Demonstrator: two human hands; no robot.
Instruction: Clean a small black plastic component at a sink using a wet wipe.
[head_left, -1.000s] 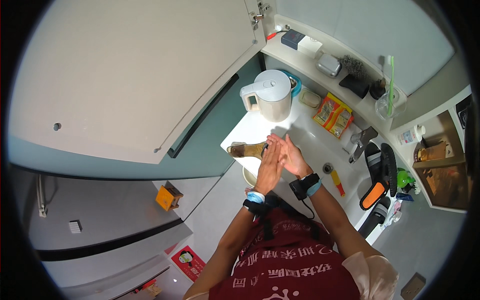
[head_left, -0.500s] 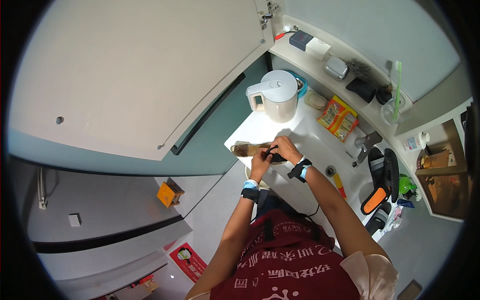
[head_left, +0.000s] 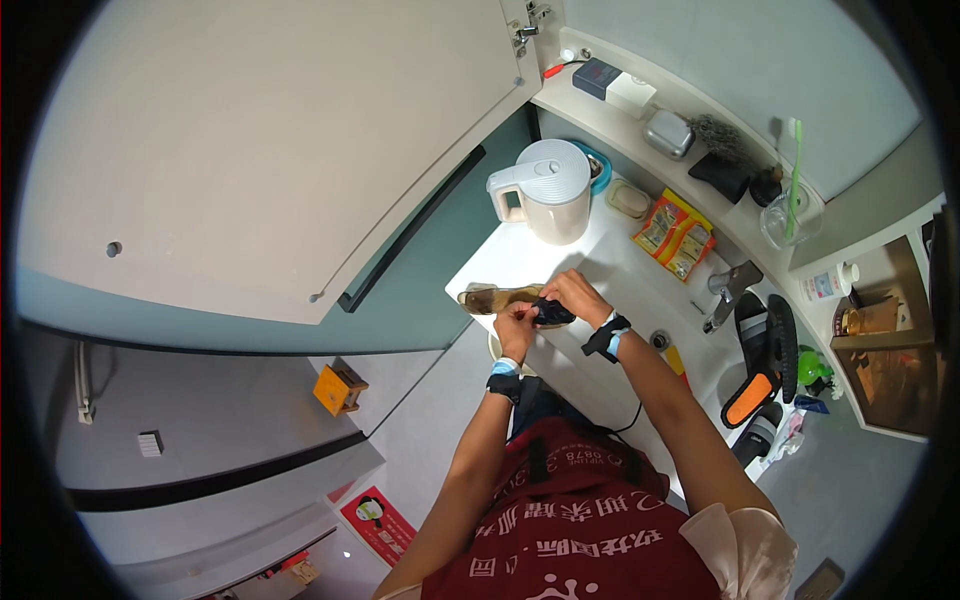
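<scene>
What looks like a flat shoe (head_left: 484, 299), tan inside with a black part (head_left: 553, 313) toward its right end, lies across the near edge of the white sink counter. My left hand (head_left: 515, 332) is closed, its fingertips pinching the black part from the near side. Over the top comes my right hand (head_left: 578, 294), thumb and fingers closed on the same black part. The exact shape of that part is partly hidden under my fingers. Both wrists wear black bands.
Beyond my hands stands a cream kettle-shaped jug (head_left: 556, 195). Right of it are a soap dish (head_left: 628, 199), a yellow-red packet (head_left: 675, 235) and the faucet (head_left: 735, 287). Slippers (head_left: 752, 398) lie on the sink's right side. An open cabinet door (head_left: 250, 150) fills the upper left.
My hands have drawn slightly apart, and more of the black part shows between them. The shoe stays in nearly the same place.
</scene>
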